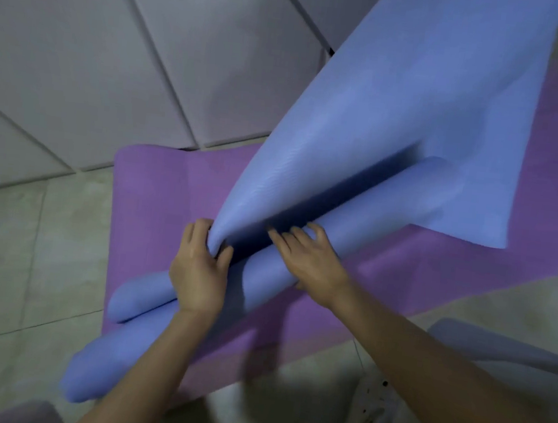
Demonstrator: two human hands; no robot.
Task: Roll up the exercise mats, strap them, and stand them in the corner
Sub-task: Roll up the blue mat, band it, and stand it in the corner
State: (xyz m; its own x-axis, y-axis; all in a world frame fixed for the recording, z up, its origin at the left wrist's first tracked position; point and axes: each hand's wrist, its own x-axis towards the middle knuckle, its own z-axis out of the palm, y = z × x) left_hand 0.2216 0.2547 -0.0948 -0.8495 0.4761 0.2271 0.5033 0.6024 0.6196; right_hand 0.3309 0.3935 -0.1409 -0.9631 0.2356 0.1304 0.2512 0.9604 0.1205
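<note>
A blue exercise mat point(401, 114) lies partly rolled on top of a flat purple mat point(154, 205). Its rolled part runs diagonally from lower left to upper right, and the loose sheet lifts up and away toward the top right. My left hand point(199, 272) grips a raised fold of the blue sheet, thumb and fingers pinching it just above the roll. My right hand point(310, 263) rests on the roll with fingers spread and slightly bent, pressing on its top. No strap is in view.
Grey padded wall panels point(80, 52) fill the upper left and meet the pale tiled floor point(8, 251). The purple mat's near edge runs across the lower middle. My light trousers point(387, 412) show at the bottom right.
</note>
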